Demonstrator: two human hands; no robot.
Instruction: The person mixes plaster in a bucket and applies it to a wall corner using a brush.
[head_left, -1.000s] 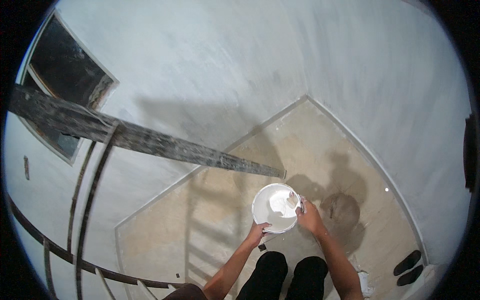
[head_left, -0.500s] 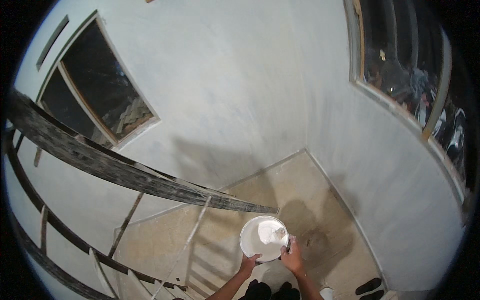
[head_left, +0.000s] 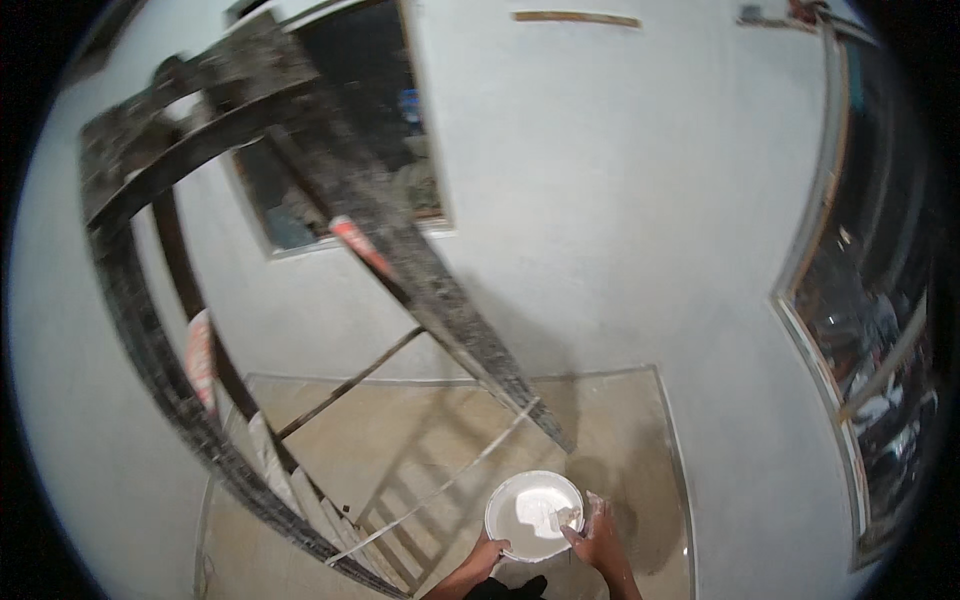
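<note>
A round white bucket (head_left: 503, 540) with white paste (head_left: 530, 506) inside is in front of me. At its near left rim my left hand (head_left: 487, 555) is closed, the thumb lying over the edge. My right hand (head_left: 600, 545) is at the near right rim, thumb over the edge and fingers along the outer side, with white smears on them. Close to that thumb, a small paste-covered tool (head_left: 568, 516) rests in the bucket; its exact kind is not clear. The undersides of both hands are hidden.
A tall dark wooden ladder (head_left: 440, 290), with a light cord (head_left: 450, 485) strung across it, leans at the left. Pale walls (head_left: 600, 220) meet the beige floor (head_left: 310, 410) beyond the bucket. One window (head_left: 350, 120) is ahead; another (head_left: 870, 300) is at the right.
My view has turned left and up, showing more of the ladder. The bucket appears lower in view. My right hand's fingers now reach farther along its outer side.
</note>
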